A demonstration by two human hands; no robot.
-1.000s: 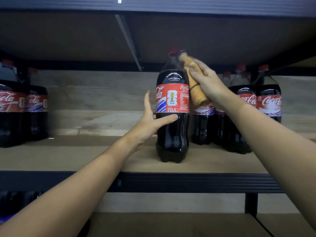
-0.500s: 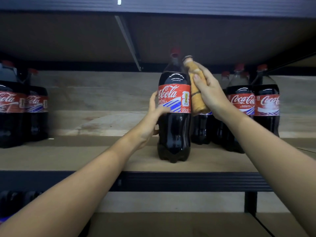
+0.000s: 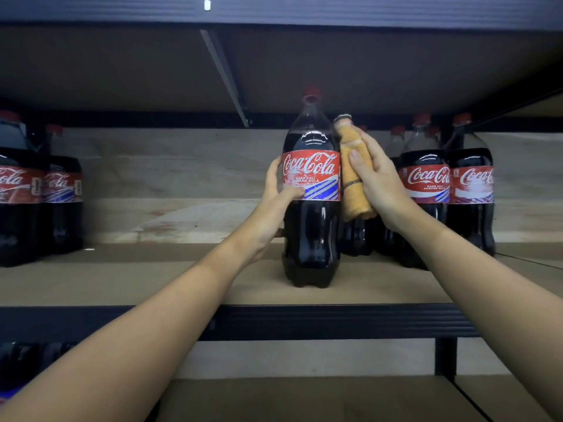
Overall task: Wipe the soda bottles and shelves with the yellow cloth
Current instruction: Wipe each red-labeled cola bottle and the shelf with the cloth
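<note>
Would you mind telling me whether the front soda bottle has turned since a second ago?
Yes. The front bottle has rotated: its label now shows the full logo toward the camera, while its base stays at the same spot on the shelf.

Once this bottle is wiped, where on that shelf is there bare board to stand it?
Widest bare patch: the shelf board between the left bottle pair and the front bottle in the left hand. A narrow strip runs along the front edge. Right is crowded: the right hand, yellow cloth and a bottle cluster.
</note>
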